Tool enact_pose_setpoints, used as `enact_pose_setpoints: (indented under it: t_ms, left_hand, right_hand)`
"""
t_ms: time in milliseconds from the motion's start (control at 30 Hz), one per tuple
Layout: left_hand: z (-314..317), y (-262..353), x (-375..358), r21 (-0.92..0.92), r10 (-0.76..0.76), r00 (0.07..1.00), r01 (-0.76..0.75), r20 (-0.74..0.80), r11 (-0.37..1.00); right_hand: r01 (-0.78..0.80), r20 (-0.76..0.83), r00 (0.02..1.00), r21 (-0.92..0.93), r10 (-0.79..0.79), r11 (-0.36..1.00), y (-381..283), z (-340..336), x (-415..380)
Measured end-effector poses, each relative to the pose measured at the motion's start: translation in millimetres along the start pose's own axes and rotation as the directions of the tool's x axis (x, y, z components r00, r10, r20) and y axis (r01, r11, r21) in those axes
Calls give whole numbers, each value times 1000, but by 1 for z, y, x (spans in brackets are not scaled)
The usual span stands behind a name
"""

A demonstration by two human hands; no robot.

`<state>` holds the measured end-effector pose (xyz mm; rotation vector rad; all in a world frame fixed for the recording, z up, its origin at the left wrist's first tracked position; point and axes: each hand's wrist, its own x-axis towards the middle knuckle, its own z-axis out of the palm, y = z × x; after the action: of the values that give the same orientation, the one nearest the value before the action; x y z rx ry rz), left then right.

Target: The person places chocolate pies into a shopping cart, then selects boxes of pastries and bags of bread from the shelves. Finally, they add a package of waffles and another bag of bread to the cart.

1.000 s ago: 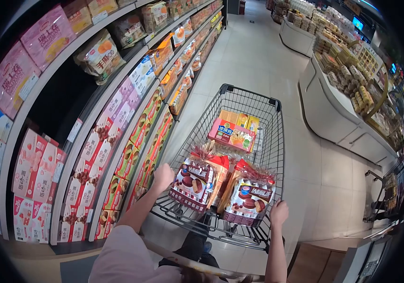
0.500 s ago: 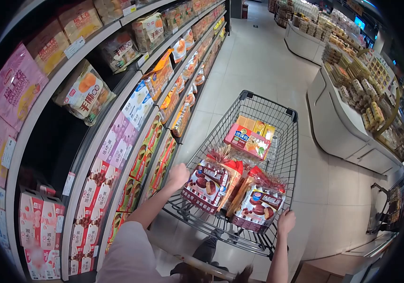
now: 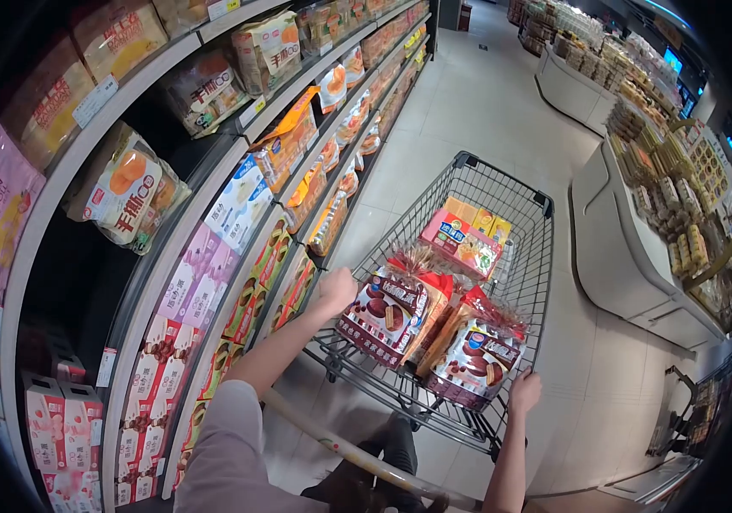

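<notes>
A black wire shopping cart (image 3: 504,177) stands in front of me. My left hand (image 3: 338,292) is closed around its left side rim, and on the opposite rim my right hand (image 3: 525,391) is closed too. Nearest my left hand lies a brown-and-white bag of chocolate pies (image 3: 383,313); a similar bag of chocolate pies (image 3: 476,359) sits beside my right hand. Red-topped packs (image 3: 439,299) are wedged between the bags, partly hidden. Farther forward in the basket rest a pink box (image 3: 462,242) and yellow boxes (image 3: 490,225). A pale curved bar (image 3: 357,457) crosses before my body.
Shelves (image 3: 250,141) of bagged bread and boxed snacks run along the left, close to the cart. On the right, a white display counter (image 3: 622,231) carries packaged baked goods. A tiled aisle (image 3: 460,103) extends ahead. A dark rack (image 3: 704,402) stands at far right.
The near shelf goods have slid left and downward in view, while the counter and cart appear slightly farther right. Both hands keep hold of the cart rim, and its contents look unchanged.
</notes>
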<state>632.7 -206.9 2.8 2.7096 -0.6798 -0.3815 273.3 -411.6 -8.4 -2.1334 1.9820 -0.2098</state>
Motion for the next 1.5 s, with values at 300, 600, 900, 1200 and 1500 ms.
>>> enact_pose_setpoints:
  t_ms: [300, 600, 900, 1200, 1500]
  left_hand:
    - [4, 30, 85, 89, -44, 999, 44, -1, 995]
    - [7, 56, 165, 102, -170, 985, 170, -12, 980]
    - [5, 73, 253, 53, -186, 983, 186, -2, 981]
    - [3, 82, 369, 56, -175, 984, 177, -44, 983]
    - [4, 105, 472, 66, -211, 977, 212, -16, 975]
  right_hand:
    - [14, 23, 1000, 25, -15, 1000, -56, 15, 88]
    - [59, 23, 998, 36, -60, 998, -119, 30, 171]
    - [94, -7, 995, -80, -95, 992, -187, 51, 241]
    - [134, 17, 991, -34, -133, 990, -278, 69, 325]
    - [89, -2, 996, -37, -89, 995, -350, 97, 400]
